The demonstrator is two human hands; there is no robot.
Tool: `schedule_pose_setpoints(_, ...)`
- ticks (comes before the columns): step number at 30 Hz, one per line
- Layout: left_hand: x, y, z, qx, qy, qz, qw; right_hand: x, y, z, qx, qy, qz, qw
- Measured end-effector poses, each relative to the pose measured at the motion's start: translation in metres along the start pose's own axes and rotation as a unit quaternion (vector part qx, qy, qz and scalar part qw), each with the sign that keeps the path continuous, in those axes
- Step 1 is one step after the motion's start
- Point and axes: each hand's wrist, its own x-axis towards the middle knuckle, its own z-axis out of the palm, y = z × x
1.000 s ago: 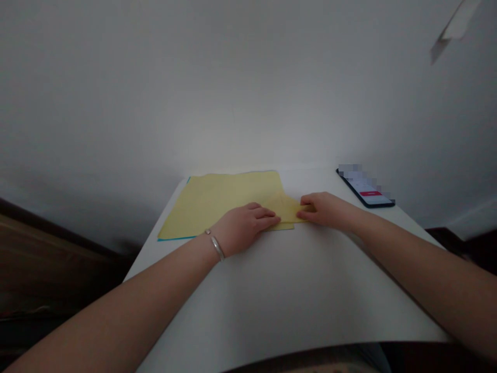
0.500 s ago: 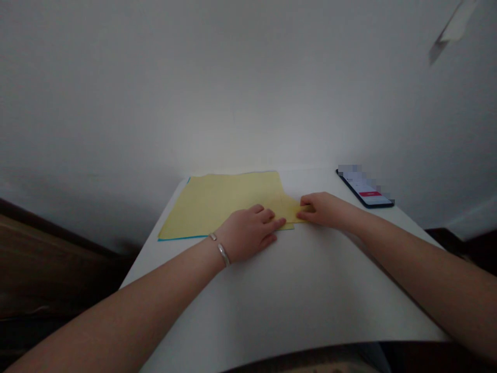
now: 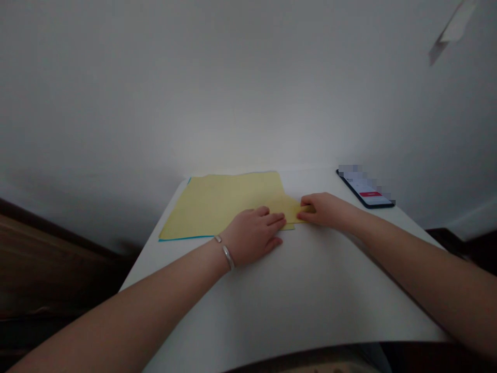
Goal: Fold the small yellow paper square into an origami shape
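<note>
A small folded piece of yellow paper (image 3: 289, 208) lies on the white table (image 3: 295, 295), partly over a stack of large yellow sheets (image 3: 221, 202) with a blue sheet edge showing underneath. My left hand (image 3: 254, 233), with a silver bracelet on the wrist, lies flat with fingers stretched out, pressing on the folded piece's left part. My right hand (image 3: 324, 209) has its fingers curled and pinches the folded piece's right tip against the table.
A phone (image 3: 367, 190) with a lit screen lies at the table's back right near the wall. The table's left edge drops to a dark wooden floor (image 3: 46, 259). A white wall stands right behind the table.
My left hand has slid to the right and toward me along the folded paper. The raised fold has been pressed flatter. My right hand has stayed in place.
</note>
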Motion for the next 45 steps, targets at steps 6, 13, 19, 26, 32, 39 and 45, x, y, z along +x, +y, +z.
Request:
schedule_pose_setpoints(6,0.0,0.0,0.002,-0.007,-0.001,-0.001,1.0,0.002,0.001,-0.003,-0.002,-0.017,0.03,0.999)
schedule_pose_setpoints(13,0.0,0.001,0.002,-0.015,-0.005,-0.007,1.0,0.006,0.004,-0.005,-0.02,-0.056,0.04,0.997)
schedule_pose_setpoints(19,0.001,0.003,0.001,-0.026,-0.005,-0.022,0.999,0.007,0.001,-0.006,-0.023,-0.063,0.049,0.997)
schedule_pose_setpoints(26,0.003,0.004,0.002,-0.032,-0.006,-0.03,0.999,0.009,0.0,-0.009,-0.017,-0.092,0.062,0.994)
schedule_pose_setpoints(32,0.003,0.005,0.0,-0.033,-0.008,-0.033,0.999,0.006,0.0,-0.017,-0.006,-0.117,0.076,0.99)
schedule_pose_setpoints(39,0.003,0.005,0.003,-0.03,-0.007,-0.035,0.999,0.009,0.013,-0.019,-0.019,-0.15,0.105,0.983)
schedule_pose_setpoints(45,0.002,0.003,0.005,-0.035,-0.004,-0.039,0.999,0.009,0.018,-0.022,-0.01,-0.179,0.111,0.977)
